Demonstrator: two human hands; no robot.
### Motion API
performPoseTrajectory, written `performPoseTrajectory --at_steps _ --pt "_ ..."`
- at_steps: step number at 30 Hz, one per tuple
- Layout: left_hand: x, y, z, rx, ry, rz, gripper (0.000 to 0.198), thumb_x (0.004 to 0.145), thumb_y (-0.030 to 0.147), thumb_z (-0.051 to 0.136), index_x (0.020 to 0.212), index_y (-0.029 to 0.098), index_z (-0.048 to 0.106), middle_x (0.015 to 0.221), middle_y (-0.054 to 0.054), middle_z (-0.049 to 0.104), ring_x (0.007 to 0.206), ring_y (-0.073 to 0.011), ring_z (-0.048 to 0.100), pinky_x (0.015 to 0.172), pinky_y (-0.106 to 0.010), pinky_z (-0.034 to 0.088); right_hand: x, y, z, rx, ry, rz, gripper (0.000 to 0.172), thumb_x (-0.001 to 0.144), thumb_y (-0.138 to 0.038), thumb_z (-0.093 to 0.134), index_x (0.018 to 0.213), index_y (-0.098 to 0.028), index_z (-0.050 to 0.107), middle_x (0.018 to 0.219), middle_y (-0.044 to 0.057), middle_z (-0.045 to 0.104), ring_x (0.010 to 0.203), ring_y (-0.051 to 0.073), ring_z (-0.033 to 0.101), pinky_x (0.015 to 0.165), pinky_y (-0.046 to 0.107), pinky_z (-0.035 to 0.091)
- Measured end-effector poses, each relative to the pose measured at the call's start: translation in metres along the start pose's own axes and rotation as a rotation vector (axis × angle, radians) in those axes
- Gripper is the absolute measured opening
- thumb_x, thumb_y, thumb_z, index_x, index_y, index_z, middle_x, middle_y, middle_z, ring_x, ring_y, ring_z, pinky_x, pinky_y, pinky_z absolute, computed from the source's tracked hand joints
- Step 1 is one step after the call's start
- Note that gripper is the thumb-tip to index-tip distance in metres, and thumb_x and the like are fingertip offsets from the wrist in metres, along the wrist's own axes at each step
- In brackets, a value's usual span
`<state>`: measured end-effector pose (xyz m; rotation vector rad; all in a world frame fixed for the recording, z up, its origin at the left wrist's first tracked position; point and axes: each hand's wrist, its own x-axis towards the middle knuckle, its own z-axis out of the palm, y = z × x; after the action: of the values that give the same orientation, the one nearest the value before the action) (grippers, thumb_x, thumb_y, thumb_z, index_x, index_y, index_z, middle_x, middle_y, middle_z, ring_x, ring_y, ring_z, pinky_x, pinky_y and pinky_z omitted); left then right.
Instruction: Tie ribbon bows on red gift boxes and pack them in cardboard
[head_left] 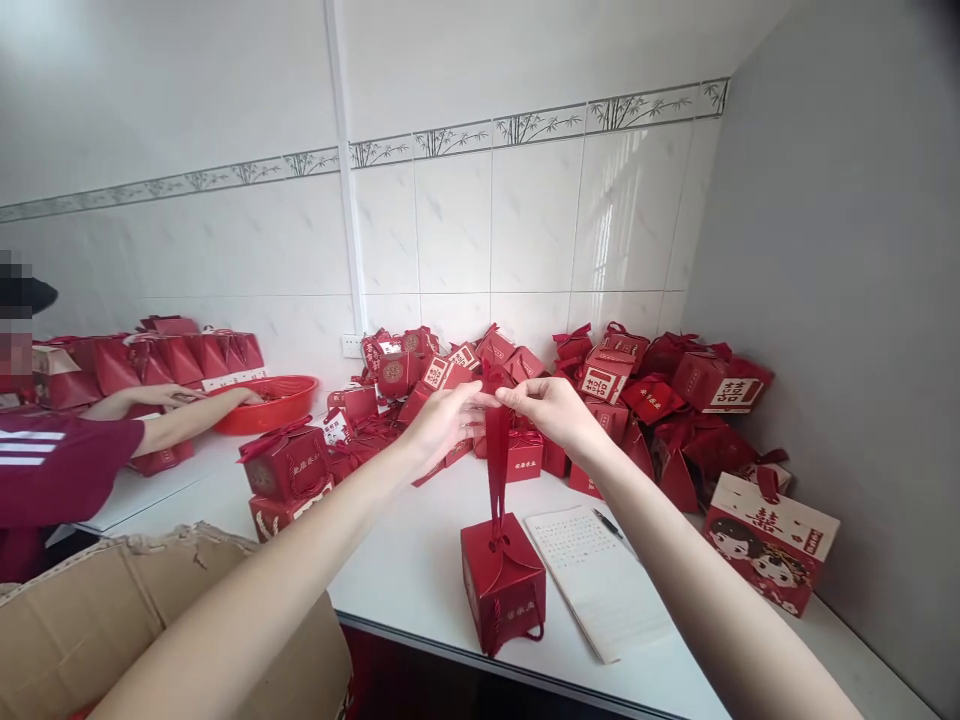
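A small red gift box point(506, 590) with gold lettering and a twisted cord stands upright near the table's front edge. From its closed top a long red ribbon point(496, 460) runs straight up to my hands. My left hand point(450, 425) grips the ribbon's upper end, its fingers partly hidden behind it. Close beside it, my right hand point(551, 408) pinches the ribbon between thumb and fingers. The two hands meet at fingertip height above the box. To the right of the box lies a notepad point(600, 575) with handwriting, a black pen point(607, 523) at its top edge.
Red gift boxes point(600, 380) pile up along the tiled wall. A larger box with cartoon figures point(769, 545) stands at right. An open cardboard carton point(172, 620) is at front left. Another person in a maroon sleeve point(82, 465) reaches into a red basin point(277, 408).
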<state>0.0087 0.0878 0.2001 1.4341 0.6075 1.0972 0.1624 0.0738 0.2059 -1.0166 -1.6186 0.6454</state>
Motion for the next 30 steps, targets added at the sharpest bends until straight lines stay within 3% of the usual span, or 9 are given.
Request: performPoseTrajectory --at_steps 4,7,9,11,13,17,20,26,30 --pt "-0.008 0.002 -0.009 0.06 0.037 0.013 0.03 0.076 0.038 0.053 0.08 0.011 0.067 0.092 -0.011 0.066 0.078 -0.0159 0.058 0.074 -0.031 0.047 -0.008 0.004 -0.005 -0.01 0.021 -0.01 0.047 0.063 -0.059 0.063 0.053 -0.016 0.047 0.05 -0.006 0.039 0.046 0.006 0.031 0.048 0.022 0.026" --pt "-0.01 0.0 -0.037 0.369 0.115 0.086 0.028 0.075 0.035 0.053 0.084 0.012 0.066 0.094 -0.01 0.065 0.084 -0.0197 0.059 0.08 -0.036 0.046 -0.031 0.001 -0.025 -0.066 -0.008 -0.057 0.045 0.07 -0.057 0.059 0.055 -0.017 0.047 0.052 -0.005 0.044 0.047 0.006 0.037 0.048 0.021 0.029" --pt "-0.011 -0.009 -0.062 0.798 0.197 0.16 0.024 0.073 0.032 0.053 0.08 0.014 0.066 0.097 -0.01 0.064 0.093 -0.0244 0.057 0.088 -0.04 0.041 -0.048 0.002 -0.042 -0.101 -0.185 -0.03 0.048 0.073 -0.061 0.053 0.056 -0.016 0.049 0.052 -0.003 0.049 0.046 0.007 0.042 0.047 0.021 0.032" --pt "-0.015 -0.026 -0.083 1.184 0.243 0.21 0.018 0.072 0.029 0.053 0.074 0.015 0.064 0.105 -0.011 0.061 0.103 -0.0287 0.053 0.095 -0.044 0.035 -0.062 0.009 -0.054 -0.064 -0.477 0.103 0.06 0.075 -0.071 0.038 0.057 -0.015 0.052 0.051 0.001 0.053 0.041 0.009 0.047 0.044 0.022 0.036" --pt "-0.021 -0.049 -0.091 1.306 0.134 0.158 0.019 0.074 0.03 0.05 0.08 0.016 0.062 0.109 -0.01 0.059 0.106 -0.0274 0.052 0.096 -0.041 0.036 -0.071 0.025 -0.055 -0.071 -0.593 0.256 0.066 0.073 -0.076 0.031 0.061 -0.015 0.053 0.053 0.004 0.056 0.04 0.011 0.052 0.042 0.023 0.039" --pt "-0.037 -0.096 -0.071 1.115 -0.212 -0.059 0.035 0.081 0.038 0.044 0.108 0.018 0.054 0.115 -0.007 0.059 0.104 -0.021 0.055 0.091 -0.032 0.041 -0.084 0.067 -0.024 -0.381 -0.541 0.464 0.058 0.069 -0.072 0.046 0.068 -0.015 0.052 0.059 0.006 0.061 0.049 0.017 0.06 0.044 0.025 0.044" --pt "-0.047 -0.117 -0.053 0.993 -0.341 -0.094 0.035 0.082 0.038 0.043 0.108 0.019 0.053 0.115 -0.007 0.059 0.105 -0.0195 0.055 0.09 -0.029 0.041 -0.096 0.086 -0.001 -0.62 -0.583 0.494 0.049 0.073 -0.064 0.05 0.068 -0.015 0.054 0.057 0.007 0.063 0.051 0.018 0.061 0.048 0.026 0.044" --pt "-0.063 -0.113 -0.049 1.035 -0.262 -0.227 0.036 0.069 0.052 0.057 0.081 0.019 0.051 0.079 -0.002 0.063 0.069 -0.0164 0.059 0.061 -0.025 0.042 -0.108 0.088 0.009 -0.738 -0.511 0.261 0.02 0.082 -0.029 0.047 0.077 -0.017 0.062 0.077 0.006 0.068 0.072 0.018 0.063 0.064 0.025 0.043" --pt "-0.079 -0.111 -0.049 1.13 -0.193 -0.315 0.048 0.067 0.065 0.051 0.057 0.019 0.041 0.049 0.005 0.04 0.044 -0.0101 0.037 0.045 -0.023 0.024 -0.113 0.095 0.014 -0.675 -0.318 0.215 0.022 0.08 -0.022 0.049 0.101 -0.017 0.056 0.086 0.006 0.068 0.077 0.018 0.063 0.068 0.025 0.043"
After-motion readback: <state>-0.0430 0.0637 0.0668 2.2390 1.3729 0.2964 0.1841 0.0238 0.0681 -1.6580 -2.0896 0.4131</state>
